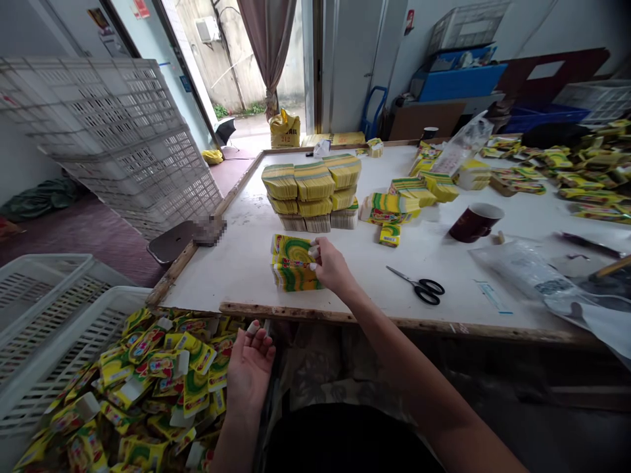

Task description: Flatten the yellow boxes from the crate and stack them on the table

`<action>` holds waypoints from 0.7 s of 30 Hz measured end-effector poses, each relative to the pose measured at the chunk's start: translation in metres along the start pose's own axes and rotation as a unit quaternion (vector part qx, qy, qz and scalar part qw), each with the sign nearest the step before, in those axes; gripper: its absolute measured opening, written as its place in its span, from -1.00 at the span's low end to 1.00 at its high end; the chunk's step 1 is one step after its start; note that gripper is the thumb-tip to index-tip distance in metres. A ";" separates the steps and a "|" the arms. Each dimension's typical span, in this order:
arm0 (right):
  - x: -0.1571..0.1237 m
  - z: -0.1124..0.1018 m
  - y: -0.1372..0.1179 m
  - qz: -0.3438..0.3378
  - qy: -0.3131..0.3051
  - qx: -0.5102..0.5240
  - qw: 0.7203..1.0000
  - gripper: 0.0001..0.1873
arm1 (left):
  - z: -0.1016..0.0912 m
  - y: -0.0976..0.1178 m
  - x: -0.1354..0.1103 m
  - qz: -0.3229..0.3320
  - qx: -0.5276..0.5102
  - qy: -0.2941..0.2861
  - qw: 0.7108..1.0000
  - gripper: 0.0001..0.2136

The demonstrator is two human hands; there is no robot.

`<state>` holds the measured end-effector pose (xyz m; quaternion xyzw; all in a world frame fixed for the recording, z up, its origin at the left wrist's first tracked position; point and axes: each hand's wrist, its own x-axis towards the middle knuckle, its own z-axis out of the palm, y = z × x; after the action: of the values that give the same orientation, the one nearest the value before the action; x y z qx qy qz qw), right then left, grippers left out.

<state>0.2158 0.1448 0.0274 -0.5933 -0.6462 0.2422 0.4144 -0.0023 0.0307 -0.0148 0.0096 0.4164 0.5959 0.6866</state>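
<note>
A stack of flat yellow-and-green printed cartons [294,263] lies on the white table near its front edge. My right hand [334,266] is closed at the right end of this stack, its fingertips against the cartons. Below the table edge, my left hand [250,371] is turned palm up with its fingers loosely curled and apart; no item shows in it. It hovers beside a heap of small yellow boxes [162,368], several with flaps standing open. White coverings show on some fingertips of both hands.
Behind the stack stand piled bundles of flat cartons [315,190]. Black-handled scissors [428,290], a small yellow box [390,234] and a dark red mug [474,222] are to the right. A clear plastic bag [532,269] lies farther right. White crates [123,131] are stacked at left.
</note>
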 end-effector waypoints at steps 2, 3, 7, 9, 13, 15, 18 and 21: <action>-0.001 -0.005 -0.002 0.000 -0.007 0.043 0.999 -0.52 | 0.005 -0.005 -0.001 -0.007 0.019 -0.024 1.000 -0.77; -0.004 -0.007 -0.004 0.000 -0.014 0.064 0.998 -0.53 | 0.007 -0.008 -0.001 -0.008 0.027 -0.040 0.999 -0.76; -0.036 -0.005 -0.015 -0.024 -0.102 0.157 0.982 -0.56 | 0.022 -0.019 -0.003 0.059 0.120 -0.146 0.980 -0.40; -0.060 0.005 -0.020 -0.031 -0.201 0.245 0.948 -0.58 | 0.031 -0.022 -0.006 0.168 0.221 -0.147 0.949 -0.42; -0.097 0.025 -0.026 0.045 -0.186 0.316 0.929 -0.62 | 0.036 -0.021 -0.012 0.349 0.355 -0.092 0.863 -0.60; -0.104 0.027 -0.028 0.062 -0.159 0.307 0.936 -0.63 | 0.032 -0.021 -0.013 0.417 0.416 -0.096 0.802 -0.58; -0.104 0.021 -0.028 0.075 -0.184 0.333 0.922 -0.63 | 0.026 -0.027 -0.012 0.431 0.453 -0.122 0.771 -0.57; -0.104 0.015 -0.029 0.097 -0.206 0.385 0.895 -0.58 | 0.028 -0.035 -0.011 0.342 0.347 -0.174 0.856 -0.55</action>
<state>0.1820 0.0418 0.0164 -0.3841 -0.5129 0.6273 0.4426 0.0430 0.0249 -0.0087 0.4923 0.4406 0.5985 0.4530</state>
